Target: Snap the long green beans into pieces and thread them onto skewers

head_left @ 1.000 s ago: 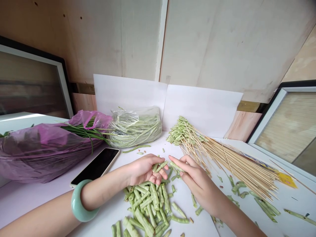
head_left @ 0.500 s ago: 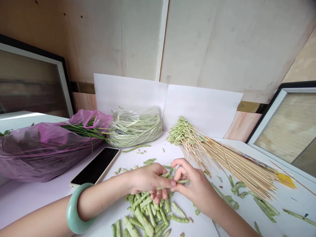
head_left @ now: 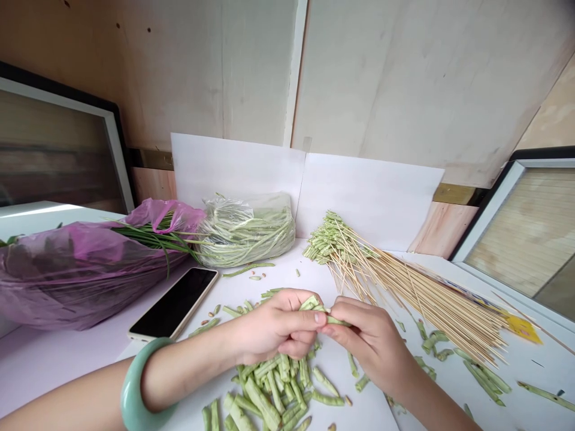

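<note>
My left hand (head_left: 287, 323), a pale green bangle (head_left: 137, 383) on its wrist, is closed around short bean pieces (head_left: 311, 303) whose ends stick out above the thumb. Against it, my right hand (head_left: 371, 335) pinches a bean piece (head_left: 338, 321) between thumb and forefinger. The fingertips of both hands almost meet, and part of what they hold is hidden. Below them a pile of cut long bean pieces (head_left: 265, 401) lies on the white surface.
Bamboo skewers (head_left: 435, 299) lie at right, several threaded with beans (head_left: 332, 236). Bean scraps (head_left: 483, 374) are scattered nearby. At left are a phone (head_left: 175, 305), a purple bag of greens (head_left: 85, 275) and a clear bag of long beans (head_left: 247, 233). White boards (head_left: 368, 197) stand behind.
My left fingers, which hung loosely downward, have curled in around the bean pieces, whose ends now point up. My right hand has shifted slightly right and down, its raised forefinger folded onto a piece.
</note>
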`<state>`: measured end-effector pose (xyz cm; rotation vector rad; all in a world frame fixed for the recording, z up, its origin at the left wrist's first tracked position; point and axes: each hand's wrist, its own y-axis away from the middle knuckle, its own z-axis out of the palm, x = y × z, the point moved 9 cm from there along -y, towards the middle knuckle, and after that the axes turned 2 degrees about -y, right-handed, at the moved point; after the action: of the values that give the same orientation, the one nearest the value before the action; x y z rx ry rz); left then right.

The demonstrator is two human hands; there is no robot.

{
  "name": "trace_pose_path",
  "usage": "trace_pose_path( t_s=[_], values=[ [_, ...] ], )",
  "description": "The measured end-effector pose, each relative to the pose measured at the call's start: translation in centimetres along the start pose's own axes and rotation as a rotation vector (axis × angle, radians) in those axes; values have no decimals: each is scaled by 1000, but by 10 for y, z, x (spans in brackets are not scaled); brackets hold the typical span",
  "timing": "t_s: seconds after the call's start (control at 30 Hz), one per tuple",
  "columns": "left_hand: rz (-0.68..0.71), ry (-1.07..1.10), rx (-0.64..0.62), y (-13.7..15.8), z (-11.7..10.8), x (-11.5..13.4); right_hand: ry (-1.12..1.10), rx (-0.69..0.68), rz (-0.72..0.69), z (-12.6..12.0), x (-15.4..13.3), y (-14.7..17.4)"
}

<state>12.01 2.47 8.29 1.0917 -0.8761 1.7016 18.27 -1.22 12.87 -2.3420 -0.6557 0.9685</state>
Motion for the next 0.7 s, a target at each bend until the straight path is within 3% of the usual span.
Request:
trace_pose_path(
  t_s=[0.1, 0.27, 0.5, 0.7],
  values=[
    [84, 89, -7, 1, 8, 1, -4, 135, -120, -9, -15, 3],
    [145, 178, 11, 3, 15, 1, 65, 240, -152, -13, -20, 8],
    [103, 185, -88, 5, 24, 3, 30, 240, -164, -17, -27, 10],
    [138, 208, -42, 4, 25, 4, 39, 265, -160, -17, -29, 10]
  ],
)
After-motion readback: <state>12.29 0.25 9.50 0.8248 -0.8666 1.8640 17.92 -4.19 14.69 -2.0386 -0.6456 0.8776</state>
